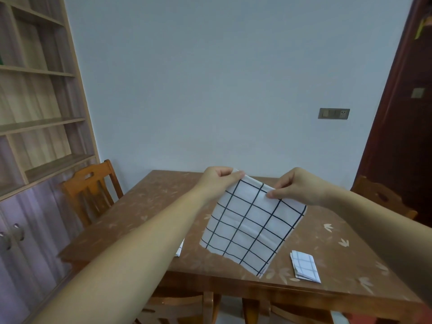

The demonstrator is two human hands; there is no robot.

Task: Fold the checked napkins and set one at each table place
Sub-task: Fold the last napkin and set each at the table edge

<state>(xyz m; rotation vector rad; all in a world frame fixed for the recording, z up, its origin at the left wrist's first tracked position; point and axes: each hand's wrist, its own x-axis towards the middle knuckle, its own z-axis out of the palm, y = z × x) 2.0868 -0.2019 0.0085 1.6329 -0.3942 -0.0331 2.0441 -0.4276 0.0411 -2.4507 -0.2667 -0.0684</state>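
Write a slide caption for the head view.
Left hand and right hand hold a checked napkin by its top edge above the table, near a folded napkin.

You see a soft matt cloth napkin (253, 220); below it, the table (149, 206) is glossy patterned wood.

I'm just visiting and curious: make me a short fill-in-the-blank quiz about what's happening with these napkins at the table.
1. The left hand and right hand pinch the ____ edge of the hanging checked napkin.
2. Its dark grid lines run over ____ cloth.
3. A small folded napkin lies on the table, nearer the ____ hand.
Missing words: top; white; right.
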